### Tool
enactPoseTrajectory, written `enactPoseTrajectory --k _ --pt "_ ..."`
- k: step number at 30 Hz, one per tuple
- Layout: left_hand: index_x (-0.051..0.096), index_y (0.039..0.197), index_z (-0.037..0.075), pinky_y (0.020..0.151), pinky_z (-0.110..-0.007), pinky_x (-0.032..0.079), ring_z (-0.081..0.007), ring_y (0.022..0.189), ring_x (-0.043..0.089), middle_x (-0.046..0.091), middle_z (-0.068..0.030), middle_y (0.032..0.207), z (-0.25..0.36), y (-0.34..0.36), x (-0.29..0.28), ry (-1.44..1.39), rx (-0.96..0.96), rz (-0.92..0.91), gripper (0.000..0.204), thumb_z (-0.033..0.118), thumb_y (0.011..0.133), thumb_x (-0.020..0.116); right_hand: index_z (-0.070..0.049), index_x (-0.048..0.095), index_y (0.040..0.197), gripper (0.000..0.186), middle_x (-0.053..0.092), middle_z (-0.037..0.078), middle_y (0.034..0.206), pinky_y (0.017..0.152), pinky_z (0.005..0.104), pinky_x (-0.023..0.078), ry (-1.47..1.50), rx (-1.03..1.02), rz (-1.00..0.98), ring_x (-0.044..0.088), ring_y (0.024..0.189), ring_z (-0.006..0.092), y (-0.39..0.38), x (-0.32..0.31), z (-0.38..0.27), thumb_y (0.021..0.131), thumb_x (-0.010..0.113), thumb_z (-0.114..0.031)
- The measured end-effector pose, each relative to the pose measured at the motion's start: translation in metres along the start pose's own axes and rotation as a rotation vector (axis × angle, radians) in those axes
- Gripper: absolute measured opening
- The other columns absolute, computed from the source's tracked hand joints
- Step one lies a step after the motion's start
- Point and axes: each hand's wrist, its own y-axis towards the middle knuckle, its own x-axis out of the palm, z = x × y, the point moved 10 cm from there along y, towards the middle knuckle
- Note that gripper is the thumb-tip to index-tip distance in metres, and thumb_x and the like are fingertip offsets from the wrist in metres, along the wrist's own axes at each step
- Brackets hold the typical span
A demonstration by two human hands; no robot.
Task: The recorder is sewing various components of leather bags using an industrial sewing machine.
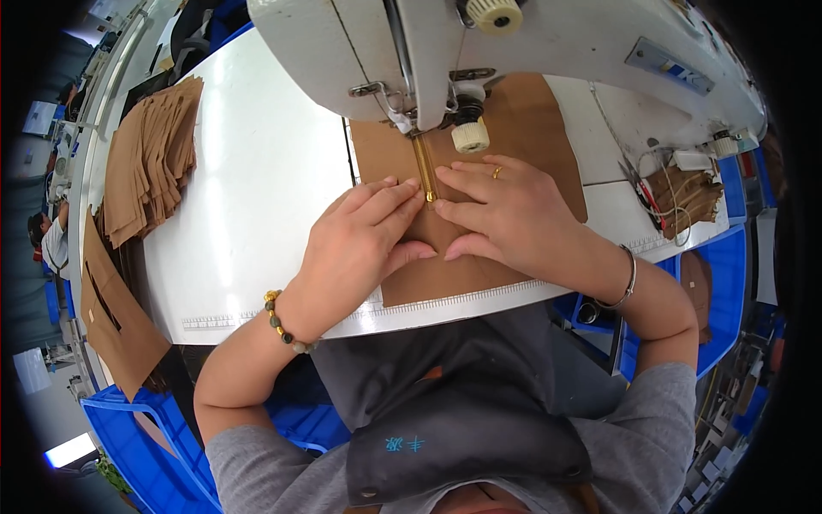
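A brown panel of leather-like material (479, 270) lies flat on the white sewing table, running back under the sewing machine (548, 34). In its middle is a narrow slot with a gold zipper (425, 163), whose far end is under the presser foot (409, 124). My left hand (360, 227) rests on the panel just left of the zipper, fingers stretched, fingertips close to the zipper pull (430, 196). On the zipper's right side, my right hand (505, 210) presses the panel with flat, extended fingers. Both thumbs point toward each other below the pull, a small gap between them.
A fanned stack of brown pieces (154, 158) stands on the table's left side, with a slotted brown panel (116, 308) over the edge. At right are red-handled snips (642, 193) and a brown bundle (685, 197). Blue bins (728, 291) flank the table. Another person (53, 236) is far left.
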Motion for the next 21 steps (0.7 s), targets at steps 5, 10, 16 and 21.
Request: enactPoseTrajectory --k 5,10,16,21 --pt "0.073 0.122 -0.001 0.103 -0.04 0.053 -0.0289 0.118 0.065 0.07 -0.0096 0.129 -0.011 0.013 -0.003 0.032 0.024 0.038 0.056 0.035 0.079 0.081 -0.009 0.077 0.111 0.049 0.071 0.012 0.124 0.108 0.0457 0.048 0.019 0.009 0.051 0.067 0.119 0.0268 0.013 -0.001 0.015 0.076 0.082 -0.043" --pt "0.073 0.122 0.0 0.098 -0.039 0.054 -0.0303 0.112 0.066 0.071 -0.009 0.127 -0.022 0.023 -0.003 0.039 0.005 0.05 0.056 0.036 0.08 0.081 -0.01 0.077 0.111 0.049 0.072 0.008 0.11 0.109 0.0458 0.047 0.035 0.037 0.057 0.068 0.108 0.0253 0.023 0.002 0.032 0.078 0.081 -0.045" --pt "0.074 0.122 0.001 0.098 -0.039 0.053 -0.0297 0.112 0.067 0.071 -0.0089 0.125 -0.033 0.028 -0.003 0.026 -0.016 0.091 0.053 0.034 0.081 0.08 -0.01 0.076 0.114 0.052 0.071 0.009 0.107 0.112 0.0504 0.044 0.042 0.103 0.028 0.067 0.108 0.0278 0.025 0.006 0.044 0.081 0.077 -0.051" --pt "0.074 0.124 0.003 0.1 -0.041 0.053 -0.0291 0.115 0.066 0.071 -0.0076 0.126 -0.033 0.023 -0.003 0.043 -0.016 0.113 0.054 0.036 0.081 0.08 -0.009 0.076 0.115 0.052 0.071 0.012 0.105 0.114 0.0515 0.043 0.062 0.062 0.096 0.066 0.109 0.0308 0.026 0.004 0.041 0.083 0.078 -0.05"
